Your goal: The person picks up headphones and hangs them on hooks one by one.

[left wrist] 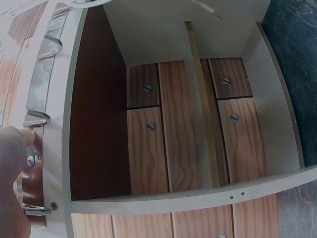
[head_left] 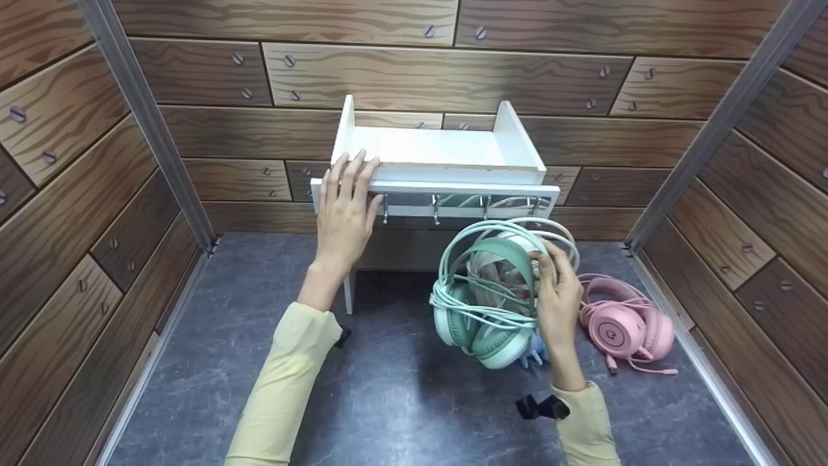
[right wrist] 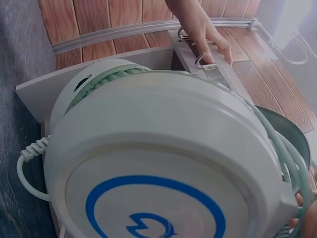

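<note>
My right hand [head_left: 557,298] holds a green-and-white headset [head_left: 499,349] by its headband side, in front of the right end of a white shelf [head_left: 427,145]. Loops of pale green cable wrap round this headset. In the right wrist view its white ear cup [right wrist: 163,129] with a blue ring fills most of the picture. My left hand [head_left: 343,220] rests on the left end of the shelf's front rail, fingers extended over the top and thumb near a metal hook [head_left: 385,210]. A whitish headset, mostly hidden, shows behind the green one; whether it hangs from a hook I cannot tell.
A pink headset [head_left: 618,327] lies on the dark floor [head_left: 388,395] at right, near the side wall. Something blue [head_left: 534,349] peeks out below the green headset. Wood-patterned walls stand on three sides. Beneath the shelf, a divider [left wrist: 200,109] and a cable plug [left wrist: 210,10] show.
</note>
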Available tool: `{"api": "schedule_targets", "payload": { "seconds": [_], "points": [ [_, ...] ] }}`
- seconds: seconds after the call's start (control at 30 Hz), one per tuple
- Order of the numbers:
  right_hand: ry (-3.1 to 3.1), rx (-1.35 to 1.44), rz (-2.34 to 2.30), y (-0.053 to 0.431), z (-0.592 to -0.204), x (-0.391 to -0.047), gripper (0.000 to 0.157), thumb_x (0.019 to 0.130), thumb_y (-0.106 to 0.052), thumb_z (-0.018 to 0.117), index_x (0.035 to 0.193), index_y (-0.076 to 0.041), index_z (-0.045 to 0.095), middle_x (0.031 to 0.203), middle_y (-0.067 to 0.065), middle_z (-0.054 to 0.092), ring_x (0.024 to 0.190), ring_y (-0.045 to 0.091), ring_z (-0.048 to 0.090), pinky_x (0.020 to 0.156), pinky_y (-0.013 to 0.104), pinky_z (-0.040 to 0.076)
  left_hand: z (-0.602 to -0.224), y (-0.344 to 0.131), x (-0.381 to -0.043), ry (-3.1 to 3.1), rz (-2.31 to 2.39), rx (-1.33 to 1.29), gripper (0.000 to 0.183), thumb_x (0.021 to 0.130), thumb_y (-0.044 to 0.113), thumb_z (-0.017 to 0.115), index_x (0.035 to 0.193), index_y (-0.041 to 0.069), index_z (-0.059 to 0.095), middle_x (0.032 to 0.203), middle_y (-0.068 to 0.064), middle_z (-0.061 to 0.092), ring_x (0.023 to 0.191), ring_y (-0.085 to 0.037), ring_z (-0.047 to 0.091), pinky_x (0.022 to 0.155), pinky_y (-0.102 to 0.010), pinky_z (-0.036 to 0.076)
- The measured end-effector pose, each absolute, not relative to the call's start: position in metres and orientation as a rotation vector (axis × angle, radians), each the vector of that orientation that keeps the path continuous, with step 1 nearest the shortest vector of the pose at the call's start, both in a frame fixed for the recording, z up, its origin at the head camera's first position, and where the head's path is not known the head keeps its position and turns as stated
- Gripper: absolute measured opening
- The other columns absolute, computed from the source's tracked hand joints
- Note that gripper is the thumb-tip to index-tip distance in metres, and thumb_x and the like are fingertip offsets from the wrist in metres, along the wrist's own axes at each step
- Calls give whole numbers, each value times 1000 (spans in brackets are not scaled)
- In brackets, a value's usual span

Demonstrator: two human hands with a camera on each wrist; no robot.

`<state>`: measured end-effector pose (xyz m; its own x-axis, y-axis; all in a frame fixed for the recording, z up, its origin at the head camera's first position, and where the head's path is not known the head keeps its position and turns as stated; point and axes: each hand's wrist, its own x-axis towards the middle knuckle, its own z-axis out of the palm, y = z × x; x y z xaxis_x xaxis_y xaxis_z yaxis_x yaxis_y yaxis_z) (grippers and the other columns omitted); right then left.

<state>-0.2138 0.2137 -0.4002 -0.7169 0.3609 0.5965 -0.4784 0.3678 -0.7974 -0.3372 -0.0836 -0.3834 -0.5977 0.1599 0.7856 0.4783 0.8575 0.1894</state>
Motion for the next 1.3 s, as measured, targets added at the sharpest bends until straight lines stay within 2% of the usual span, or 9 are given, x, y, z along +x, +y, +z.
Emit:
{"api": "schedule_targets", "payload": {
  "seconds": [0.13,0.4,0.47,0.6,0.7,0.83,0.93,1.17,1.3],
  "points": [
    [-1887,97,1432,213,-400,-215,28,104,-2,51,125,10,64,104,32,68,92,0,59,81,15,47,-383,-84,-337,-2198,-488,-461,55,103,30,56,155,22,39,162,-4,33,153,-27,21,125,-46,13],
    [-1904,77,1414,213,-402,-219,27,104,-3,52,124,8,65,103,29,68,83,0,58,77,17,49,-383,-85,-337,-2203,-489,-462,54,104,31,54,155,22,38,162,-4,33,153,-27,20,125,-46,12],
    [-1906,73,1420,213,-403,-219,27,104,-3,52,125,8,65,103,29,69,84,2,60,77,17,49,-383,-85,-336,-2204,-493,-464,53,104,31,53,155,22,38,162,-4,33,153,-27,20,125,-46,12],
    [-1911,66,1429,214,-404,-219,28,104,-3,52,127,7,65,104,28,70,89,17,65,79,18,51,-382,-84,-336,-2203,-501,-466,53,104,31,54,155,22,39,162,-4,33,153,-27,20,125,-45,11],
    [-1914,61,1432,214,-404,-220,29,104,-4,52,128,6,65,105,26,70,91,19,66,80,17,51,-382,-84,-337,-2201,-502,-465,54,104,30,55,154,23,39,162,-3,33,153,-27,20,125,-46,12],
    [-1921,54,1437,214,-406,-221,30,104,-4,52,129,6,64,106,26,70,88,6,64,79,14,51,-382,-84,-337,-2205,-499,-463,54,103,30,55,155,23,38,162,-3,33,153,-26,20,125,-46,14],
    [-1928,50,1438,213,-406,-221,30,104,-4,51,130,6,63,106,26,70,86,2,64,79,14,51,-382,-85,-336,-2208,-500,-463,54,104,31,54,155,23,38,163,-3,33,153,-27,20,125,-46,13],
    [-1931,56,1467,214,-409,-222,31,105,-2,49,132,7,62,106,27,70,84,2,63,79,21,53,-382,-84,-336,-2203,-503,-464,55,103,30,56,155,22,38,163,-3,33,153,-27,20,125,-46,13],
    [-1928,65,1459,213,-411,-224,32,105,-2,49,133,7,61,106,27,70,87,5,63,81,20,51,-382,-84,-337,-2204,-500,-462,55,103,30,55,155,22,38,163,-3,32,153,-27,20,125,-45,12]
  ]
}}
